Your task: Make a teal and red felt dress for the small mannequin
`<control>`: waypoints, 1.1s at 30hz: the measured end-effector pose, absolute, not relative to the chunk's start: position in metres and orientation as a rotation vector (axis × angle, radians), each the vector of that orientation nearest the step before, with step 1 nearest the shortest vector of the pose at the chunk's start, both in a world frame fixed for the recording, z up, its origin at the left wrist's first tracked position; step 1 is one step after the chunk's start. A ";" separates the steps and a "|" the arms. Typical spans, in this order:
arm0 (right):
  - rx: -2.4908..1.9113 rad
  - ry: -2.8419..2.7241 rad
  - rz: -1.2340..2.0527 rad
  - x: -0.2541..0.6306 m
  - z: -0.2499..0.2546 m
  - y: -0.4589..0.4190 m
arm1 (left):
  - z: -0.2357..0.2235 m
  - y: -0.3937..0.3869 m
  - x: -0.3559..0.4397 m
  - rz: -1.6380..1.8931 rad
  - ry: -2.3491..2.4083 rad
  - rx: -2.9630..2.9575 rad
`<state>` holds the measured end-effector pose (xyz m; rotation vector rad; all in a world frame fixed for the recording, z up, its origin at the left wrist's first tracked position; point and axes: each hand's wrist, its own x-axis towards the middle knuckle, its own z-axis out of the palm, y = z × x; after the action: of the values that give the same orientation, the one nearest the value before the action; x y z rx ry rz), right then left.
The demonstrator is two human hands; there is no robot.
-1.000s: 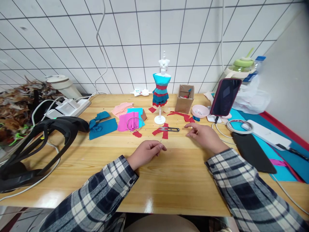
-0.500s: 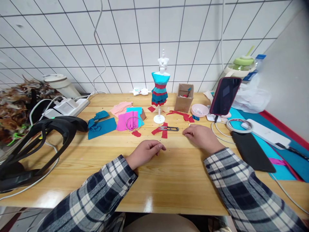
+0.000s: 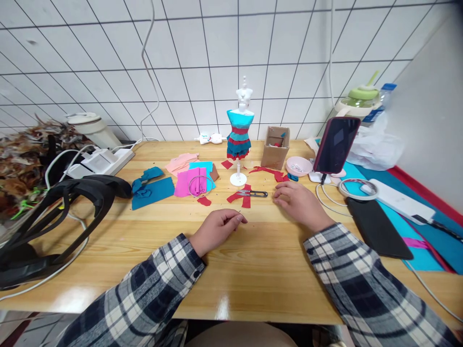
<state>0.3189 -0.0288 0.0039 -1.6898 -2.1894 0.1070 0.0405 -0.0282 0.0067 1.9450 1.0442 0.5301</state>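
My left hand (image 3: 219, 230) rests on its side on the table, fingers loosely curved and nothing seen in them. On the right, my right hand (image 3: 301, 205) lies palm down with bent, slightly parted fingers, holding nothing I can see. Between and beyond them are thread snips (image 3: 258, 194) lying on red fabric scraps (image 3: 246, 201). A small white dress form (image 3: 244, 99) stands upright behind the snips, on a round base (image 3: 238, 180). It wears a layered dress (image 3: 239, 132) in turquoise, red and teal. Neither hand touches the form or the snips.
Left of the form lie pink fabric (image 3: 184, 183), a wire ring (image 3: 197, 194) and teal cloth (image 3: 155, 193). A cardboard box (image 3: 275, 156), a pink bowl (image 3: 299, 165) and an upright phone (image 3: 336, 144) stand right. A black headset (image 3: 97, 212) sits at the far left.
The fingers of my right hand have lifted and spread slightly. My left hand has barely moved, and the objects stay where they were.
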 end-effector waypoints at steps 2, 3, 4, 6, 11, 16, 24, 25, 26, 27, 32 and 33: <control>-1.689 -2.137 0.035 0.315 0.004 -0.028 | 0.005 -0.026 0.040 0.619 1.020 2.161; -1.688 -2.116 -0.001 0.310 0.004 -0.027 | 0.005 -0.023 0.040 0.648 0.996 2.290; -1.690 -2.100 -0.035 0.305 0.004 -0.025 | 0.004 -0.020 0.041 0.659 0.973 2.419; -1.663 -2.189 -0.054 0.291 0.003 -0.020 | 0.002 -0.010 0.046 0.624 0.951 2.647; -1.737 -2.335 -0.087 0.268 0.000 -0.009 | -0.001 0.010 0.060 0.393 0.917 2.894; -1.816 -2.170 -0.157 0.278 0.001 -0.010 | 0.003 0.003 0.061 0.305 0.899 2.943; -1.536 -2.243 0.133 0.268 -0.001 -0.027 | 0.000 -0.004 0.055 0.457 0.964 2.736; -1.482 -2.287 0.194 0.266 -0.002 -0.030 | 0.000 -0.003 0.054 0.487 0.988 2.694; -1.443 -2.317 0.230 0.264 -0.002 -0.033 | 0.000 -0.002 0.053 0.506 1.009 2.663; -1.419 -2.336 0.246 0.262 -0.002 -0.036 | 0.000 -0.002 0.051 0.513 1.023 2.644; -1.419 -2.394 0.211 0.255 -0.001 -0.040 | -0.001 -0.004 0.049 0.484 1.012 2.650; -1.427 -2.416 0.198 0.253 0.000 -0.040 | -0.001 -0.004 0.049 0.479 1.013 2.658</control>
<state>0.2529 -0.0405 0.0001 -1.4267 -2.4156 0.1977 0.0490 -0.0039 -0.0010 2.6584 1.0126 0.4788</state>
